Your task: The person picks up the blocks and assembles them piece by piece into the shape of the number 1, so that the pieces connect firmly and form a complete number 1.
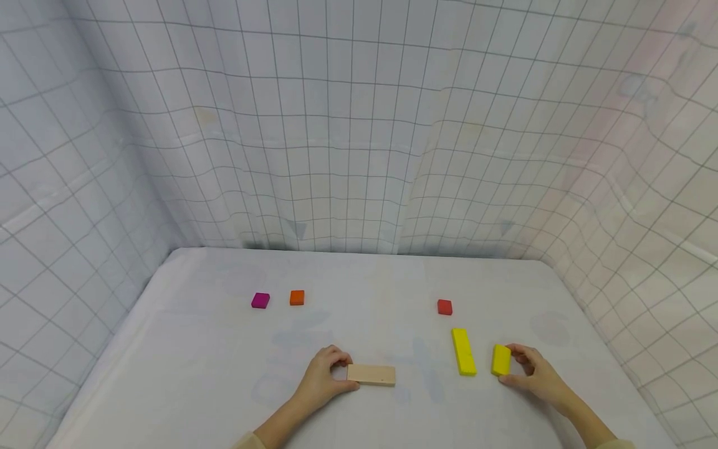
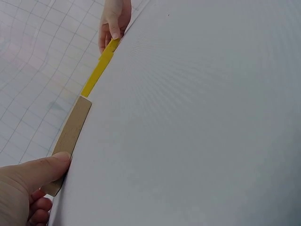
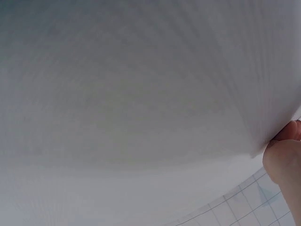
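Note:
In the head view my left hand (image 1: 324, 378) pinches the left end of a plain wooden block (image 1: 372, 375), thumb on the near side and fingers on the far side. The left wrist view shows the thumb lying along the same wooden block (image 2: 74, 127). Over to the right, my right hand (image 1: 537, 376) grips a short yellow block (image 1: 502, 360) between thumb and fingers from its right side. A longer yellow block (image 1: 464, 352) lies just left of it. Only part of the right hand (image 3: 282, 157) shows in the right wrist view, and its block is hidden there.
Farther back on the white-covered table (image 1: 370, 299) lie a small red block (image 1: 445, 307) at right, and an orange block (image 1: 297, 297) and a purple block (image 1: 260, 300) at left. Grid-patterned curtains (image 1: 370, 187) hang behind the table and along both sides.

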Demonstrator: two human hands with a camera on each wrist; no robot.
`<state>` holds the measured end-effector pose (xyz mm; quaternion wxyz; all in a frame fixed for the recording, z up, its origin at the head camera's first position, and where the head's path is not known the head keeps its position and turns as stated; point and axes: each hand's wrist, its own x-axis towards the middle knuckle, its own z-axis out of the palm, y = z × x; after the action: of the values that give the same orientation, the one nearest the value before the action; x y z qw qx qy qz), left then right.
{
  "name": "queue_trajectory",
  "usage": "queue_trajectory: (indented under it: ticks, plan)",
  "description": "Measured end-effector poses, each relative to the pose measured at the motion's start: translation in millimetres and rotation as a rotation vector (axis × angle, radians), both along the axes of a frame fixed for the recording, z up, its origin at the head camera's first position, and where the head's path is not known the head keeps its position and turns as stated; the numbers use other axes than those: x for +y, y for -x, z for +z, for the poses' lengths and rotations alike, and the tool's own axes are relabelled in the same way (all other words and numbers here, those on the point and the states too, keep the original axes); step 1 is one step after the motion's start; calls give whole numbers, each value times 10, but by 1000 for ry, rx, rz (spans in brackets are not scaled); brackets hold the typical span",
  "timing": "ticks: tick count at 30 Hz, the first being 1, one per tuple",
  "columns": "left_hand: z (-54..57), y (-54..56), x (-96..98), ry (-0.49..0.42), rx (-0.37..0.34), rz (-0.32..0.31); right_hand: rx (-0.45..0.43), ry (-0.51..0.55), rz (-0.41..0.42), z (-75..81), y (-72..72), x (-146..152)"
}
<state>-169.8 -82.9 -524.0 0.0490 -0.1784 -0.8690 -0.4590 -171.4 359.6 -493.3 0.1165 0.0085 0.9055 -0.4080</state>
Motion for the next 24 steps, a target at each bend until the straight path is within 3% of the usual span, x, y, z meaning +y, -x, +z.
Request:
queue_trajectory:
  ticks: [5,13,24]
  plan:
    - [-7,-3,4,-3,-4,-2,27,13,-1,28,7,-21]
    - [-3,-2,0,-3,12,-2,157,28,4,75,50,-53]
    - [-19,3,2,-12,11,2,257,69,41,175,140,-210]
